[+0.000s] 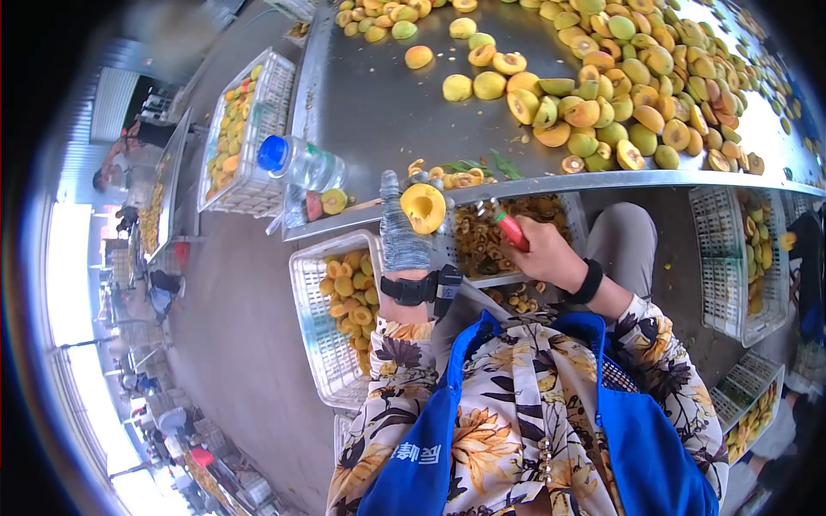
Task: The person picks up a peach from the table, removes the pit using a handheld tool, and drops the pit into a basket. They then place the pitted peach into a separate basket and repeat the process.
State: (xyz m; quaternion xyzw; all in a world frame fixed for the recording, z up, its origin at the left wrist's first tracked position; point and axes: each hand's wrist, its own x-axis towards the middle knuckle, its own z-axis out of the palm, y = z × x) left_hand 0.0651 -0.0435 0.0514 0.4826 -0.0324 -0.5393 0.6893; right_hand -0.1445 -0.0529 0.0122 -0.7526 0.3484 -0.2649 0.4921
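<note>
Grey knit glove, left hand (403, 234): fingers clasped round a halved yellow fruit (424, 208). Its cut face and empty stone hollow turn upward, just off the near edge of the steel sorting table (379, 103) and above a white plastic crate of brownish pits and scraps (495, 279).

Right hand (546, 254): bare, clenched on a red-handled tool (513, 230) whose working end points left toward the fruit.

Risks, as judged:
- The tool's tip sits close to the gloved fingers, so a slip on wet flesh could reach them.
- The fruit half is gripped only at its rim and could drop among the scraps.
- A clear water bottle with a blue cap (301, 163) lies on its side at the table's near left corner and might roll off.

Not made out:
- The tool's blade, which is too small to tell.
- The left thumb.
- Crates at the right, cut off by the dark lens edge.
- The far-left figures, which are blurred.
</note>
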